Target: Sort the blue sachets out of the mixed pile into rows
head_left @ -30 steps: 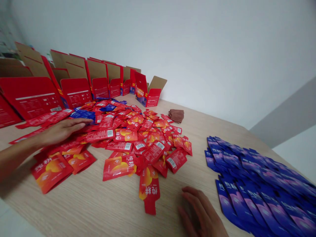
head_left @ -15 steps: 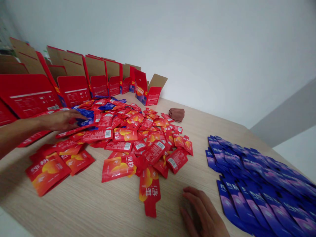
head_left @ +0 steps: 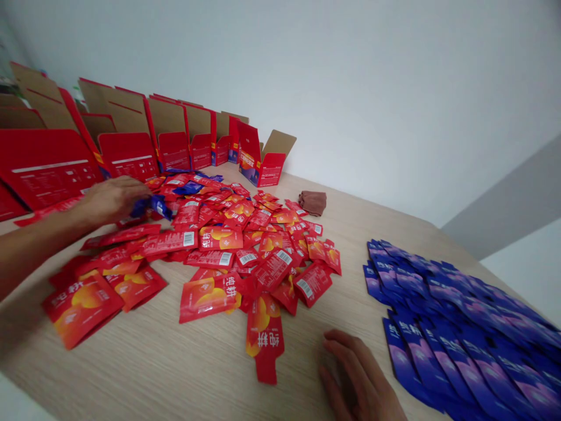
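Observation:
At the left side of the pile, my left hand (head_left: 114, 199) is closed on a blue pouch (head_left: 160, 206), which bends up from under my fingers. Loose red pouches (head_left: 221, 238) with yellow fruit prints lie heaped beside and below it. On the bare wood near the front edge rests my right hand (head_left: 357, 374), its fingers curved and apart, holding nothing. A single red pouch (head_left: 265, 330) with its spout end toward me lies to the left of that hand. Overlapping rows of blue-purple pouches (head_left: 438, 345) spread out to its right.
Open red cartons (head_left: 127, 155) with brown insides line the back left. One more open carton (head_left: 270, 168) stands at the row's right end. A folded brown cloth (head_left: 312, 202) lies behind the pile. The wooden table (head_left: 188, 374) meets a white wall at the back.
My left hand has risen slightly and drawn the blue pouch up from among the red ones, bending it. My right hand stays in place.

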A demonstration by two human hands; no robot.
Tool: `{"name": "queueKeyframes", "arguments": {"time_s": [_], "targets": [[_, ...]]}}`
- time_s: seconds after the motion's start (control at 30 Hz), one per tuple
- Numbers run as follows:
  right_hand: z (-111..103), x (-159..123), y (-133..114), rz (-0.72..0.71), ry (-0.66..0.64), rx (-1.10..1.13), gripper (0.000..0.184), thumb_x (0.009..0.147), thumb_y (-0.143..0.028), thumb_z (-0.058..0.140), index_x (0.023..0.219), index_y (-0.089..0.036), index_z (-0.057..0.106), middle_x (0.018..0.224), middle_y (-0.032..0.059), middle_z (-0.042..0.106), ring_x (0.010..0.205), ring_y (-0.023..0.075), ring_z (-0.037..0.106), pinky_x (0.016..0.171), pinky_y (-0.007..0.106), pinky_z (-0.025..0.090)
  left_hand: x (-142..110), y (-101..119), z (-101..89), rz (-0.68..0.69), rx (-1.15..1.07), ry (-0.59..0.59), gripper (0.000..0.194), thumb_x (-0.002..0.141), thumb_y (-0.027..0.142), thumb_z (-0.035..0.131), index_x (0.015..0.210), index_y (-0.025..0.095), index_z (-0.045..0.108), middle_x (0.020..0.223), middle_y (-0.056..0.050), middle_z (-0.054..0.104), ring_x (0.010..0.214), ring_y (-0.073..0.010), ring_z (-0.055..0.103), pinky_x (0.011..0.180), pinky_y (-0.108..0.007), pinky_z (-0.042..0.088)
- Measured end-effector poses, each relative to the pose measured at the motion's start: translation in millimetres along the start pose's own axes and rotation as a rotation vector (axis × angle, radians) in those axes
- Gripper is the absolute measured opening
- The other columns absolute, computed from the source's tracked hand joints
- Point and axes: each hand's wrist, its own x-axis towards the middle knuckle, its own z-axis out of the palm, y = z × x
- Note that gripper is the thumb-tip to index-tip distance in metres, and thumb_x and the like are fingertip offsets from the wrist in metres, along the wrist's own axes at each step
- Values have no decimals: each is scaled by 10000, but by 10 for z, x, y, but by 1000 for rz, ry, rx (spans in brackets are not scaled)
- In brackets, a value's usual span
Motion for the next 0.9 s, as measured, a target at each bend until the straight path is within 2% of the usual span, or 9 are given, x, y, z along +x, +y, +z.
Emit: {"name": "queueKeyframes", "arguments": {"time_s": [0.1, 0.2, 0.3, 0.43, 0.57, 0.63, 0.7, 0.77, 0.9], "targets": [[-26, 20, -5, 0, 13, -11, 286, 1061, -268, 672, 1343, -227, 648, 1245, 149, 788, 1095, 267, 831, 897, 348, 726, 83, 87, -196, -28, 57, 153, 598, 1120, 292, 307, 1270, -102, 731, 1267, -214, 750, 1238, -293, 644, 1188, -427, 472], [-128, 153, -58, 10, 42, -14, 309, 1065, -264, 654, 1372, -240, 628, 1272, 139, 781, 1124, 265, 822, 920, 369, 722, 122, 426, -318, 64, 70, 316, 679, 1162, 368, 237, 1241, -95, 728, 1175, -205, 749, 1134, -288, 666, 1080, -464, 537], [-258, 404, -204, 74, 78, 37, 436, 1063, -289, 651, 1483, -234, 550, 1349, 151, 760, 1209, 280, 798, 985, 397, 707, -29, 1136, -286, 377, 25, 359, 522, 1142, 264, 282, 1161, 83, 771, 1082, -101, 775, 1017, -218, 666, 948, -380, 566], [-211, 697, -492, 40, 99, 146, 699, 1043, -369, 679, 1656, -190, 397, 1454, 200, 717, 1294, 330, 764, 1027, 435, 691, -541, 2329, -142, 794, -65, 315, 367, 1148, 237, 409, 1022, 232, 754, 890, -31, 768, 875, -220, 679, 810, -361, 557], [96, 716, -674, -38, 52, 297, 442, 1109, -216, 527, 1549, -252, 534, 1149, 116, 821, 924, 231, 838, 792, 298, 699, -942, 2971, -78, 983, -236, 143, 145, 1025, 130, 618, 925, 164, 718, 838, -37, 728, 726, -218, 615, 656, -397, 523], [196, 654, -673, -57, 6, 360, 419, 1108, -135, 468, 1493, -260, 577, 1006, 69, 820, 805, 197, 822, 713, 247, 668, -941, 2932, -63, 985, -270, 79, 183, 1057, 147, 613, 900, 183, 699, 818, -15, 724, 709, -202, 615, 647, -376, 517], [213, 586, -631, -54, -18, 388, 420, 1102, -102, 475, 1477, -257, 582, 996, 51, 819, 816, 178, 823, 716, 216, 649, -778, 2659, -53, 899, -245, 66, 285, 1148, 254, 518, 945, 213, 714, 851, 1, 758, 754, -187, 661, 702, -337, 538], [184, 532, -590, -28, 6, 420, 375, 1114, -113, 502, 1445, -260, 596, 1015, 39, 824, 815, 152, 818, 731, 184, 631, -491, 2194, -63, 685, -181, 112, 409, 1193, 392, 389, 1095, 235, 753, 956, -6, 810, 875, -173, 721, 828, -302, 565], [192, 478, -618, 126, 121, 474, 225, 1161, -250, 529, 1317, -291, 685, 971, -3, 832, 748, 118, 805, 743, 148, 614, 106, 1018, -155, 138, -7, 166, 307, 1117, 240, 440, 1102, 118, 722, 898, -57, 746, 778, -200, 638, 714, -320, 479]]}}
